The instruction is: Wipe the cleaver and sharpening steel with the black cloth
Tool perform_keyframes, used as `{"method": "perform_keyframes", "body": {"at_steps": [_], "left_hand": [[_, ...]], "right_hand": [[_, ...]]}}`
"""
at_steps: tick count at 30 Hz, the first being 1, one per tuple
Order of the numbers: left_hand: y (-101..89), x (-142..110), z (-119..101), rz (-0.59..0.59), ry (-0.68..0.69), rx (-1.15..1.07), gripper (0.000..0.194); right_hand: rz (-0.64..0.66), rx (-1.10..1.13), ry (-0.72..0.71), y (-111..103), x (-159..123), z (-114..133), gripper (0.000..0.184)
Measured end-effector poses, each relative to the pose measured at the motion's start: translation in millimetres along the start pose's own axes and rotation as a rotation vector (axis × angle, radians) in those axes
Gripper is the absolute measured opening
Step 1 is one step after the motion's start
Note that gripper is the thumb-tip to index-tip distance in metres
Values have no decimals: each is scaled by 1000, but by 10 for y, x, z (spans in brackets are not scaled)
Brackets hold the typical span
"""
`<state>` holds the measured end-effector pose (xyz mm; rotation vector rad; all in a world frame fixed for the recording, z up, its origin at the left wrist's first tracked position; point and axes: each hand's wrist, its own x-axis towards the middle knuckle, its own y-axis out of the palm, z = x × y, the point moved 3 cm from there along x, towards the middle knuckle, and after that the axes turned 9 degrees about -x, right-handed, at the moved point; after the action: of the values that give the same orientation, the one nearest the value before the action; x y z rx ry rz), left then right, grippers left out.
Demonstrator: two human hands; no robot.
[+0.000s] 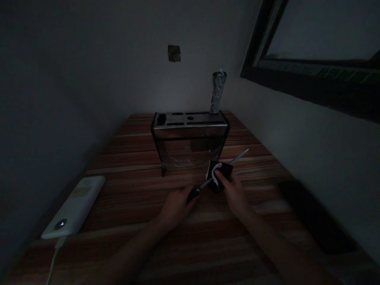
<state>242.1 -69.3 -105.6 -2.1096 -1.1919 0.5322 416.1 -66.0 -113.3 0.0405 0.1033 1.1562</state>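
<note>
My left hand (178,204) is closed around the black handle (193,194) of a slim knife. The knife's narrow pale blade (240,156) points away to the upper right. Partway along it, my right hand (233,190) pinches a black folded cloth (225,171) with a white curled strip on it, thumb on top. The blade passes behind or through this cloth; which one I cannot tell. Just beyond both hands stands a slotted knife rack (196,120) with a metal top, dark frame and clear lower panel. A grey, mottled upright piece (217,93) rises from its right end.
On the left of the striped wooden table (133,158) lies a white power bank (80,200) with a cable (52,261) plugged in. A long black object (314,217) lies by the right wall. Walls close in the back and sides; a dark window frame (297,81) is at upper right.
</note>
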Motion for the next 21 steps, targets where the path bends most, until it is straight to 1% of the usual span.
{"method": "perform_keyframes", "body": {"at_steps": [3, 5, 10, 15, 18, 21], "left_hand": [[13, 0, 12, -5, -8, 31, 25], [21, 1, 21, -4, -7, 49, 25], [19, 3, 9, -6, 7, 60, 22], [13, -4, -4, -4, 14, 42, 22], [16, -6, 10, -5, 19, 30, 22], [19, -4, 32, -21, 22, 5, 23]], "right_hand": [[145, -149, -5, 112, -131, -53, 37], [192, -197, -22, 155, -191, -59, 40], [231, -221, -26, 178, -216, -29, 39], [212, -207, 16, 165, -202, 0, 42], [235, -209, 28, 171, -215, 17, 40], [225, -206, 49, 163, -226, 22, 39]]}}
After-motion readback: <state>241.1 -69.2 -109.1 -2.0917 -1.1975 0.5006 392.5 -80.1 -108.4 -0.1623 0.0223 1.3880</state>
